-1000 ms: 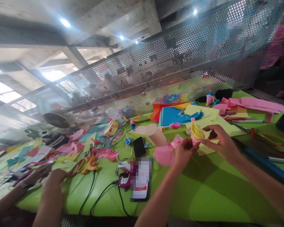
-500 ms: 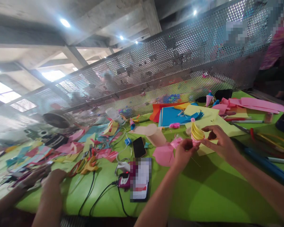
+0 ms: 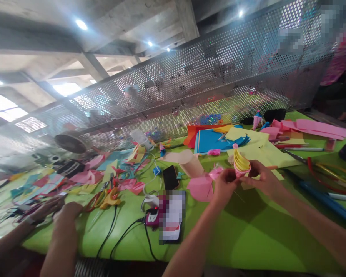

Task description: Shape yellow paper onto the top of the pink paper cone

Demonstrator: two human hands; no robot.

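Observation:
Both my hands hold a small paper ice-cream cone (image 3: 242,164) with layered yellow paper, a pink rim and a pink ball at its tip. It stands nearly upright above the green table. My left hand (image 3: 225,186) pinches the pink lower part from the left. From the right, my right hand (image 3: 263,179) has its fingers closed on the pink rim. The cone's lower end is mostly hidden by fingers. A thin strand (image 3: 240,197) hangs below. Beside my left hand lies a rounded piece of pink paper (image 3: 200,187); light yellow sheets (image 3: 272,154) lie behind the cone.
A black phone (image 3: 171,177), a partly blurred lit phone (image 3: 173,217), corded devices and yellow scissors (image 3: 111,198) lie leftward, with paper scraps. Another person's hands (image 3: 69,211) work at far left. A blue long tool (image 3: 325,200) lies right. A perforated metal screen (image 3: 167,100) stands behind.
My right hand's fingers have come down from beside the yellow layers and closed on the pink rim. My left hand keeps its hold. The view has shifted slightly.

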